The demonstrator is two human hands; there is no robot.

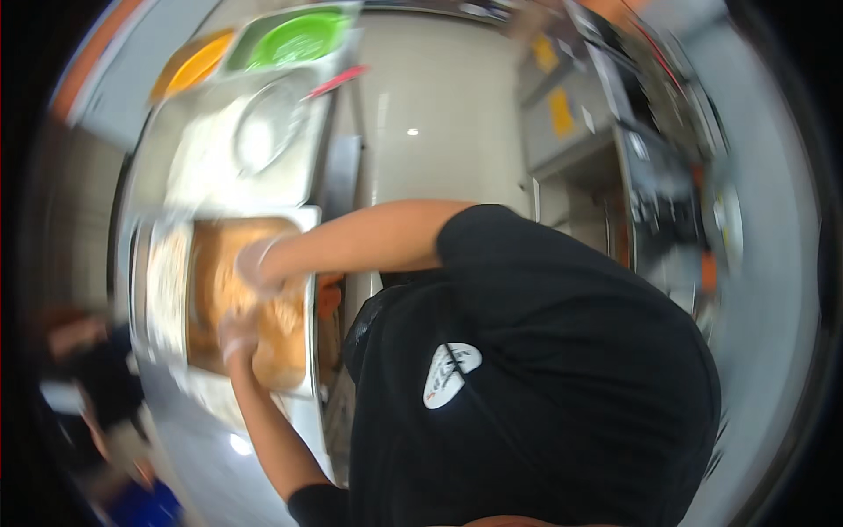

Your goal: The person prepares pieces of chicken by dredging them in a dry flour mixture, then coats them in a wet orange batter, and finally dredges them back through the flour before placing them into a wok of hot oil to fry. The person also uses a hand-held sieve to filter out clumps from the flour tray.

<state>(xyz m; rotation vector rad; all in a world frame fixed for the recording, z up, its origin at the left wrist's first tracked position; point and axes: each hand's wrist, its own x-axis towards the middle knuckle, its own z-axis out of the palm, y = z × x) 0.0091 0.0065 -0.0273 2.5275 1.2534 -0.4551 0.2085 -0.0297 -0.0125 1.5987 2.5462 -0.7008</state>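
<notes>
2 hands in clear gloves are reaching into a metal pan (312,351) of wet-looking orange-brown mixture (279,362). The fingers of the left hand (237,332), lower in the view, are appearing to touch the mixture; blur is hiding whether they are pinching a piece. The fingers of the right hand (257,268) are angling downward close by, and I cannot tell if they are spread or pressed together. Paler lumps (283,314) are lying in the mixture just beside them.

Both gloves are ending near the wrists, so a deeper plunge could be letting mixture run inside. The right forearm (351,235) is crossing the pan's rim bare, risking a smear on the skin.

Just left of the mixture, a white substance (169,290) is sitting within easy splashing range; drips from a quick lift could be staining or clumping it.

Farther up, a sieve (268,132) is lying over a tray (316,167) of white powder (198,149). Its red handle (338,81) is jutting past the edge, where a passing elbow could be knocking it, scattering powder.
</notes>
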